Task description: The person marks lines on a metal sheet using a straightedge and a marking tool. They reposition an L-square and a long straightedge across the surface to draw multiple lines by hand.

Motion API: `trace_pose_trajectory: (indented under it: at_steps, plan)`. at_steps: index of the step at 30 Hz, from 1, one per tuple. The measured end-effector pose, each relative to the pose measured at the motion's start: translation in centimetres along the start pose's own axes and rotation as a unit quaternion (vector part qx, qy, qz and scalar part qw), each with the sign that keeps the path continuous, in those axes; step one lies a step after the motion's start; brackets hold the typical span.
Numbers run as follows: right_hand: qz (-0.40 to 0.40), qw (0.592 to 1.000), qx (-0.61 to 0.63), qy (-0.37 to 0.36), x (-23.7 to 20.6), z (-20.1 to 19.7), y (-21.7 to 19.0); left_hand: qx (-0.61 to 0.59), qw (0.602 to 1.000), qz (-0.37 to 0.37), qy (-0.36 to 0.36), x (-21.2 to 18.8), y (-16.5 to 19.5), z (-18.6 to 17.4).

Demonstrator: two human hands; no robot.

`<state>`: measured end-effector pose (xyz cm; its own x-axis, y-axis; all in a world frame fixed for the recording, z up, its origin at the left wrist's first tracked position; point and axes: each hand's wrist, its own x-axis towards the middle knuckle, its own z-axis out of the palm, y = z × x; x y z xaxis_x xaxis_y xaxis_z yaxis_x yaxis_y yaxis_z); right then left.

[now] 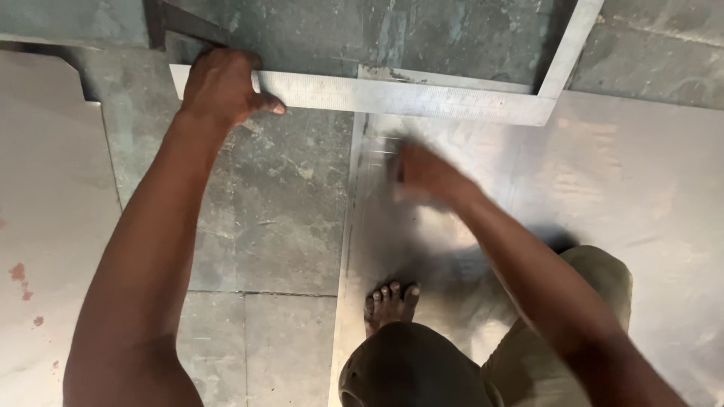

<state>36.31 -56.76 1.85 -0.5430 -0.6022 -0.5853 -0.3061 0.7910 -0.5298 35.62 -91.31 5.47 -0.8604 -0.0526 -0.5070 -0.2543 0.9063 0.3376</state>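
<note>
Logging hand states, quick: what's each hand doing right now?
Left hand: pressed down on the metal square.
Right hand: blurred over the metal sheet; grip cannot be told.

Workshop floor: metal sheet (603, 196), steel square (407, 98), stone slabs (286, 211).

Floor (286, 218): grey-green stone slabs, mottled and scuffed, pale chips and scratches; joints visible between slabs. Pale board (45, 226) lies flat at left, with reddish spots near its lower edge. Light soft and diffuse; shadows faint. No walls or windows in view.
</note>
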Motion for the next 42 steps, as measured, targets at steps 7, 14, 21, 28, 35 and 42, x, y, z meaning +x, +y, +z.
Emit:
trace_pose_trajectory:
  at_steps: [7, 14, 21, 28, 35, 42]
  plan:
    - [0.003, 0.968, 0.105, 0.228, -3.7, -0.1, 0.3, -0.007, 0.999, -0.035, -0.023, 0.2, 0.8, -0.2]
    - [-0.029, 0.925, 0.153, 0.348, -2.8, -2.8, -0.7, -0.014, 0.999, -0.044, -0.026, -0.3, 1.2, -0.4]
    - [-0.033, 0.924, 0.173, 0.339, -3.0, -3.3, -0.7, -0.008, 0.998, -0.051, -0.034, -0.5, 1.6, -0.5]
    - [0.0, 0.963, 0.038, 0.266, -1.6, -3.3, 1.0, 0.0, 0.998, -0.057, -0.04, -0.4, 1.2, -0.2]
    - [-0.076, 0.991, -0.052, -0.099, -3.3, -0.9, 2.6, 0.021, 0.999, -0.022, -0.016, -0.2, 1.3, -0.5]
    - [0.047, 0.948, 0.131, 0.286, -5.1, -2.4, 3.1, 0.023, 0.997, -0.057, -0.055, 0.0, 1.6, -0.6]
